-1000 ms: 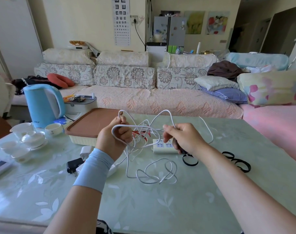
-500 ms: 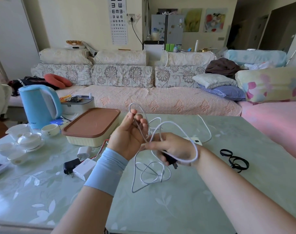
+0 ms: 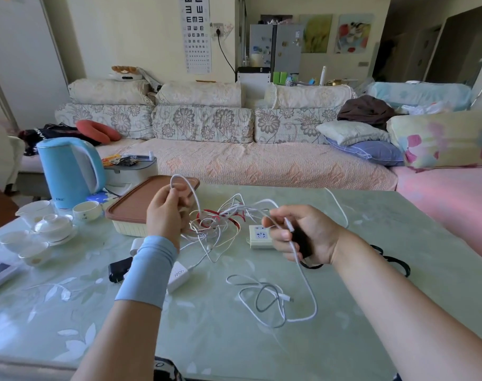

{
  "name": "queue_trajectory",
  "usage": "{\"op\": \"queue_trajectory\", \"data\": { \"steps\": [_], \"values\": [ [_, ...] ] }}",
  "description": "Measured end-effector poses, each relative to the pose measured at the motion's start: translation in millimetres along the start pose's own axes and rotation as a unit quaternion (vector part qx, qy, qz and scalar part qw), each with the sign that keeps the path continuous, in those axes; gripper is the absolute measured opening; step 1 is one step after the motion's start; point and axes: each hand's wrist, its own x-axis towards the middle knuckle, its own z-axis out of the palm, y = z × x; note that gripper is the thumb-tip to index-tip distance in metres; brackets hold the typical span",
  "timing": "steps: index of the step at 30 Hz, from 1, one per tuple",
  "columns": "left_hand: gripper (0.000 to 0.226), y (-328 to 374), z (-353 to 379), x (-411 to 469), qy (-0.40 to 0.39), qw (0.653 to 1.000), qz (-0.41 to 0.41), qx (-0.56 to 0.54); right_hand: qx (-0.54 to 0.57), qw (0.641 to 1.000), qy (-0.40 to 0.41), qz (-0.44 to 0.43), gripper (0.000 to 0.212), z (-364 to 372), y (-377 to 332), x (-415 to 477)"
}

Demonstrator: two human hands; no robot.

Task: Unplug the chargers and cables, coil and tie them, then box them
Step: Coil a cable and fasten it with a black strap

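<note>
I see the left hand (image 3: 167,213) pinching a thin white cable's (image 3: 303,273) loop — raised. The right hand (image 3: 303,235) grips cable and a black plug (image 3: 301,242).

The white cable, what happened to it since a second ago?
The hands moved apart: the left hand now holds one loop up, the right hand holds another stretch of the white cable, and its loose end now lies looped on the table. The power strip, lidded box and kettle stayed put.
</note>
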Motion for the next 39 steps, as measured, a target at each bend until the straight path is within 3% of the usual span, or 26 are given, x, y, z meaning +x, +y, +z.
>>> {"op": "queue_trajectory", "data": {
  "steps": [3,8,10,14,16,19,21,23,25,28,30,32,33,34,35,37,38,39],
  "values": [
    [0.032,-4,-11,8,0.066,0.967,0.095,0.229,0.012,0.998,-0.041,-0.038,0.022,-12,-4,-8],
    [0.027,3,-36,14,0.195,0.886,0.119,0.403,-0.019,0.997,-0.073,-0.022,0.026,-42,-9,-32],
    [0.030,3,-44,16,0.211,0.849,0.108,0.472,-0.015,0.998,-0.060,-0.015,0.028,-51,-8,-36],
    [0.030,-9,-26,12,0.107,0.815,0.144,0.551,-0.057,0.998,-0.029,0.005,0.030,-41,-4,-24],
    [0.053,-12,-10,3,0.091,0.798,0.168,0.571,-0.079,0.997,0.006,0.013,0.026,-30,-2,-17],
    [0.070,4,16,-19,0.063,0.783,0.342,0.515,-0.088,0.994,0.054,0.020,0.028,-17,-4,-8],
    [0.061,10,32,-30,-0.037,0.752,0.451,0.479,-0.099,0.992,0.071,0.021,0.028,-10,-4,-5],
    [0.055,7,46,-41,-0.151,0.721,0.487,0.470,-0.116,0.989,0.090,0.015,0.029,-5,-2,-2],
    [0.052,-4,54,-51,-0.201,0.683,0.477,0.515,-0.127,0.985,0.120,0.004,0.029,-1,-2,-1],
    [0.056,-5,60,-64,-0.186,0.618,0.383,0.661,-0.122,0.979,0.165,-0.017,0.031,-1,-4,1],
    [0.066,3,56,-68,-0.184,0.539,0.243,0.785,-0.098,0.979,0.173,-0.032,0.030,-2,-7,2],
    [0.056,10,46,-68,-0.218,0.444,0.105,0.863,-0.079,0.980,0.174,-0.048,0.027,-1,-10,2],
    [0.050,12,39,-68,-0.225,0.427,0.080,0.872,-0.077,0.980,0.178,-0.052,0.026,0,-11,2],
    [0.047,17,34,-69,-0.227,0.446,0.092,0.861,-0.079,0.978,0.185,-0.052,0.024,2,-12,2],
    [0.043,23,31,-68,-0.221,0.513,0.137,0.818,-0.081,0.976,0.194,-0.050,0.022,3,-12,2],
    [0.032,33,33,-65,-0.194,0.721,0.187,0.638,-0.080,0.975,0.205,-0.042,0.021,5,-13,5],
    [0.026,33,37,-64,-0.207,0.801,0.160,0.538,-0.073,0.975,0.207,-0.038,0.021,5,-13,7],
    [0.018,30,43,-65,-0.247,0.844,0.111,0.463,-0.061,0.976,0.208,-0.035,0.021,6,-13,9]
  ]
}}
